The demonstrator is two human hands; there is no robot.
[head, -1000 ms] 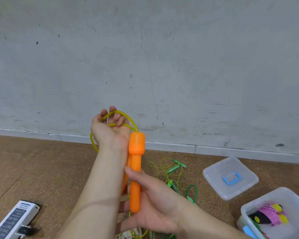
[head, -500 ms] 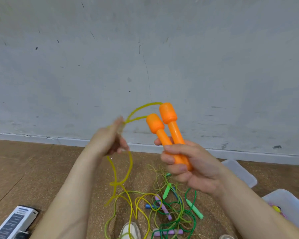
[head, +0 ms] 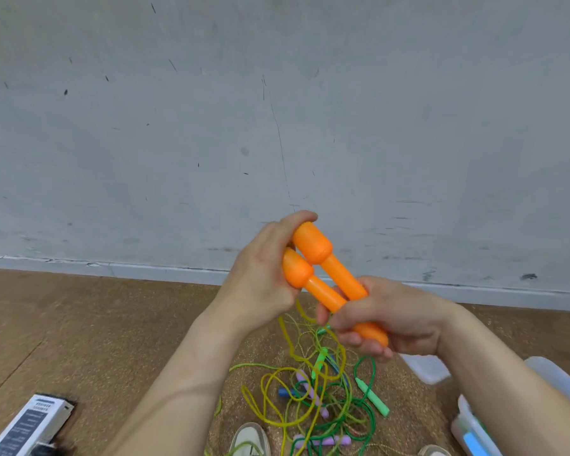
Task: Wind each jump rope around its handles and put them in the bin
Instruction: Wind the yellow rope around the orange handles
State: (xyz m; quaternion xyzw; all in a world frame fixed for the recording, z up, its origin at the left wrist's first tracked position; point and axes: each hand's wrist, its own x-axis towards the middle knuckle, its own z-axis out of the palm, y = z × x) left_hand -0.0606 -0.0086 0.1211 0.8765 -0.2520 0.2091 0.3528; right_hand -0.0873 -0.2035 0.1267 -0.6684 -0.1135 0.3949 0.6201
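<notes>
Centrally, the right hand grips the lower ends of 2 orange handles. The left hand curls around their capped tops, fingertips hidden. Below both hands the yellow rope dangles. Right of the right forearm, the bin is cut off.

Floor: brown, cork-textured.
Middle: tangled green and yellow jump ropes.
Lower left: white-and-dark box.
Right: clear bin, lid just beside.
Bottom edge: two shoes.
</notes>
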